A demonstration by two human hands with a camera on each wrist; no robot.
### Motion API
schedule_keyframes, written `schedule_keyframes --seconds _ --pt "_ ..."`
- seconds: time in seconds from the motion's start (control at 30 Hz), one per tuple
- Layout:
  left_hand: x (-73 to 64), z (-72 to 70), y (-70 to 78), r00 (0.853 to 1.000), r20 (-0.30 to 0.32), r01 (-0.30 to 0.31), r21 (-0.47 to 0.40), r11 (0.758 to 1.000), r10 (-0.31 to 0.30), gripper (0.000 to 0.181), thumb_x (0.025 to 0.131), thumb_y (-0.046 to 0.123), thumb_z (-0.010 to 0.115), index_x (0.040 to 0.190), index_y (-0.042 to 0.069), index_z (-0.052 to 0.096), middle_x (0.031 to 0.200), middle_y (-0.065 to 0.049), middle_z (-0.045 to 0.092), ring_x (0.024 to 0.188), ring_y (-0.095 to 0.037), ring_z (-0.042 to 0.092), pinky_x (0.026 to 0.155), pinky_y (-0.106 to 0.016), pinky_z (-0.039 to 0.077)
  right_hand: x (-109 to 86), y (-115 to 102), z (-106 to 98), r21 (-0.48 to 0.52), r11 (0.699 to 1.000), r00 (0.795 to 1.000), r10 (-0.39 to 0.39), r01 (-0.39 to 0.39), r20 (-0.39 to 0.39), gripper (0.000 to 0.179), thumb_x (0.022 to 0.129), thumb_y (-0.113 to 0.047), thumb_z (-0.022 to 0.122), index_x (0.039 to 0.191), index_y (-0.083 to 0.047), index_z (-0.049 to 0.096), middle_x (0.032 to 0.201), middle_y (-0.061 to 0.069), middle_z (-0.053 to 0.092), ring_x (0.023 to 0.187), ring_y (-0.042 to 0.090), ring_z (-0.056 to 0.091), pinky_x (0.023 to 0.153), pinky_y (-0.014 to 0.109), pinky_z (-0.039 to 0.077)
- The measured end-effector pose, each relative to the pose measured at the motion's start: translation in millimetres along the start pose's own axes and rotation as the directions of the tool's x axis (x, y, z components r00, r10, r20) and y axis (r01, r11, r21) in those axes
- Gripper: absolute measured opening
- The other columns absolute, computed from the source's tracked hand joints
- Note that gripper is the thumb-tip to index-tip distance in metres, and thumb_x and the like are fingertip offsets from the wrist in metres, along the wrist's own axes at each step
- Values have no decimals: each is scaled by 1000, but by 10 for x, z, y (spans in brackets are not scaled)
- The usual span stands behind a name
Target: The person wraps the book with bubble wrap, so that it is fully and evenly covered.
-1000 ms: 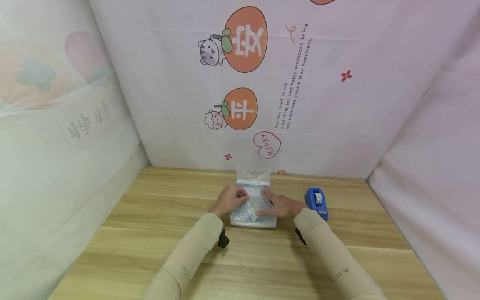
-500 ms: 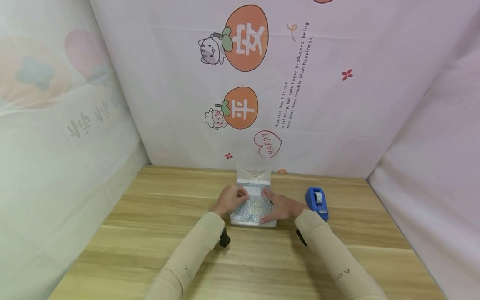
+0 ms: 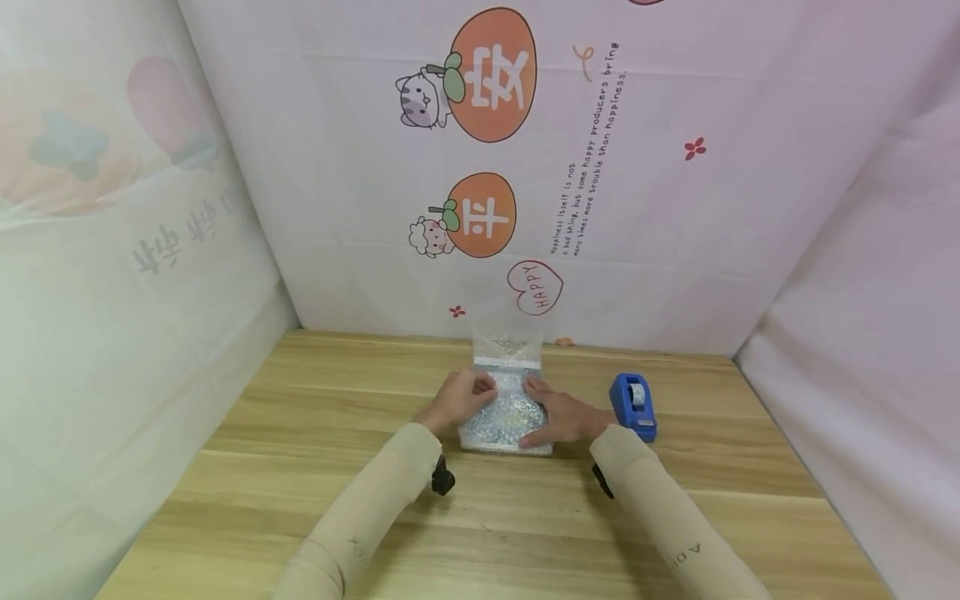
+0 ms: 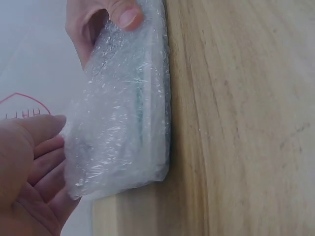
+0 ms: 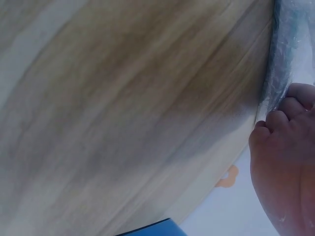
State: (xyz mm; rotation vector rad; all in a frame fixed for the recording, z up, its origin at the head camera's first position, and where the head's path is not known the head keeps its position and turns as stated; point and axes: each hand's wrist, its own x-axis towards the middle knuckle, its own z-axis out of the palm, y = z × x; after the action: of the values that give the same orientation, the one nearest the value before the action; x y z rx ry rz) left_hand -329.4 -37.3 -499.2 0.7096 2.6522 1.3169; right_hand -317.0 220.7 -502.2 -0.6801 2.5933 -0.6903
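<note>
A flat bundle wrapped in clear bubble wrap (image 3: 507, 421) lies on the table in the head view, its loose flap (image 3: 508, 343) stretching back toward the wall. At the bundle's left side, my left hand (image 3: 459, 398) pinches the bubble wrap between thumb and curled fingers; the left wrist view puts the thumb (image 4: 47, 127) right at its edge. My right hand (image 3: 562, 414) rests over the right side, thumb and fingers spread apart. In the left wrist view, the right thumb (image 4: 127, 15) presses on the wrap. Something pale green (image 4: 139, 105) shows through the plastic.
A blue tape dispenser (image 3: 634, 408) with a roll in it stands right of the right hand, close to the forearm. The wooden table (image 3: 337, 417) meets a printed white cloth wall (image 3: 637, 292) behind the bundle; cloth also hangs on both sides.
The right thumb has slid slightly toward the front edge of the bundle and to the right. The left hand and the bundle have stayed nearly where they were.
</note>
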Motion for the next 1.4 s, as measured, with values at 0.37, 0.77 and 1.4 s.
schedule_keyframes --seconds 0.37,0.77,1.4 --pt "-260 -153 212 986 126 -143 339 930 106 52 106 26 63 150 -2 55 150 -19 62 136 -33 63 119 -47 49 -10 -22 0 -15 1000 1000 1 -1 -2 123 87 -58 82 170 -4 10 179 17 -3 166 40 2 133 62 16" --pt "-709 -24 491 939 334 -290 638 713 83 80 107 43 60 165 -1 28 175 -18 25 162 -33 29 132 -48 29 -2 -27 17 -42 999 1000 6 -6 -7 123 86 -59 82 169 -2 10 179 19 -1 166 40 4 134 59 15" --pt "-839 329 388 933 354 -196 640 743 -59 91 108 59 46 169 2 10 179 -15 3 167 -28 6 136 -44 16 5 -37 19 -75 997 1000 -3 2 -12 122 88 -61 79 169 -1 11 178 21 1 165 42 6 133 60 15"
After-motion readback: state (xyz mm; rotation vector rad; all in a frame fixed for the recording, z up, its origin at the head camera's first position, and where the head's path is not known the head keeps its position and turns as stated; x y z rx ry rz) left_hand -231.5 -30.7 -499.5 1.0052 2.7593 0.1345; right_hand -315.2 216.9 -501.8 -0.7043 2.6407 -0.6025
